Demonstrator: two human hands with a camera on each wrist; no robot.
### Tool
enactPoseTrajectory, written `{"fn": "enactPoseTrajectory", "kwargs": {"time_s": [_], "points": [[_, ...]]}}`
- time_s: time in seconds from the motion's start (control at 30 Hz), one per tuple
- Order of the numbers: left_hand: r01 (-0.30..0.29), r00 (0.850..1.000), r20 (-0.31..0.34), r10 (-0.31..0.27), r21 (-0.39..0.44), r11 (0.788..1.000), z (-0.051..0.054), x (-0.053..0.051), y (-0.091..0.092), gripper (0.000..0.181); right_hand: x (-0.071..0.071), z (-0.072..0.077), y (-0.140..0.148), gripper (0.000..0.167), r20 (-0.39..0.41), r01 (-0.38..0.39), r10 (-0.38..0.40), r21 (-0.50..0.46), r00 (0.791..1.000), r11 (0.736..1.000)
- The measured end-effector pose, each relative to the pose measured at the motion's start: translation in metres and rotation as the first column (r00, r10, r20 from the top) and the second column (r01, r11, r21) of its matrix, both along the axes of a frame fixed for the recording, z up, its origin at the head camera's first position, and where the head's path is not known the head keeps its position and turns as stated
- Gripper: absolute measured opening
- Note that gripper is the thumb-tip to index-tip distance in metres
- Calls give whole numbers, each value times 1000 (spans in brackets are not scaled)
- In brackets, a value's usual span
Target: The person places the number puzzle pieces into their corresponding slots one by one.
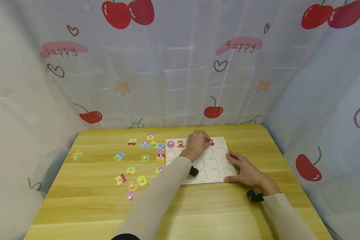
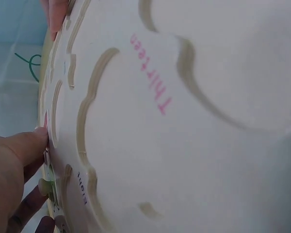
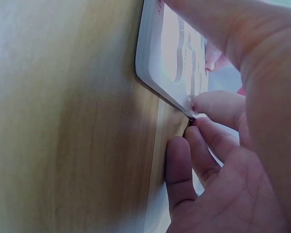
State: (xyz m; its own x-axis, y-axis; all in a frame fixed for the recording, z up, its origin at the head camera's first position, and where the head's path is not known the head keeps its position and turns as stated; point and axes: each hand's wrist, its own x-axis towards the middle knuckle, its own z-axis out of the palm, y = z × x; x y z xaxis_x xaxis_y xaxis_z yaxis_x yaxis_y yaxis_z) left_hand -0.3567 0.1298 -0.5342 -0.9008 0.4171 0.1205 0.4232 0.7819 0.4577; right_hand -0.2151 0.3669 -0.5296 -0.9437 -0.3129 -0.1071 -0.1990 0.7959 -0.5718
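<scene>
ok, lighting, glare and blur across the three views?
Head: fairly even light, soft shadow beside the right sleeve on the table, board captions too small to read. Left wrist: board greyer toward the lower right, "Thirteen" slightly soft. Right wrist: table grain blurred, bright patch on the board.

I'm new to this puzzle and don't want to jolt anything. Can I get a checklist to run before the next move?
1. Board steadied: ok, the right hand touches its right edge.
2. Red piece under control: ok, held by the left hand.
3. Red piece fully seated: cannot tell, the hand partly hides it.
4. Purple zero and orange one in the top row: ok.
5. All pieces on the board: not ok, loose pieces lie on the table.
</scene>
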Motion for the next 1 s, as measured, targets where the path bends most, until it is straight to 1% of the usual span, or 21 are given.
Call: {"fn": "enactPoseTrajectory", "kwargs": {"time_s": [0.17, 0.3, 0.4, 0.6, 0.7, 0.8, 0.93, 1.0], "points": [[42, 999, 11, -42, -8, 999, 0, 3, -8, 15, 2, -2, -2, 117, 0, 0, 0, -4, 1000, 1000], [80, 997, 21, -79, -9, 997, 1, 5, -18, 23, 3, -5, -3, 117, 0, 1, -1, 2, 1000, 1000], [99, 994, 33, -100, 24, 995, 3, 6, -28, 28, 3, -6, -3, 116, 1, 2, -2, 6, 1000, 1000], [140, 989, 30, -142, 60, 988, 15, 10, -53, 30, 3, -6, -4, 116, 14, 4, -4, 11, 1000, 1000], [155, 987, 29, -158, 70, 985, 22, 11, -68, 30, 2, -6, -6, 117, 16, -2, 2, 5, 1000, 1000], [180, 983, 26, -183, 79, 980, 29, 15, -84, 30, 1, -6, -7, 118, 17, -5, 5, 0, 1000, 1000], [237, 971, -8, -237, 84, 968, 36, 19, -102, 30, 1, -3, -4, 118, 13, 5, -5, 10, 1000, 1000], [257, 966, -32, -255, 88, 962, 38, 23, -111, 29, 1, -1, -2, 118, 9, 7, -7, 13, 1000, 1000]]}}
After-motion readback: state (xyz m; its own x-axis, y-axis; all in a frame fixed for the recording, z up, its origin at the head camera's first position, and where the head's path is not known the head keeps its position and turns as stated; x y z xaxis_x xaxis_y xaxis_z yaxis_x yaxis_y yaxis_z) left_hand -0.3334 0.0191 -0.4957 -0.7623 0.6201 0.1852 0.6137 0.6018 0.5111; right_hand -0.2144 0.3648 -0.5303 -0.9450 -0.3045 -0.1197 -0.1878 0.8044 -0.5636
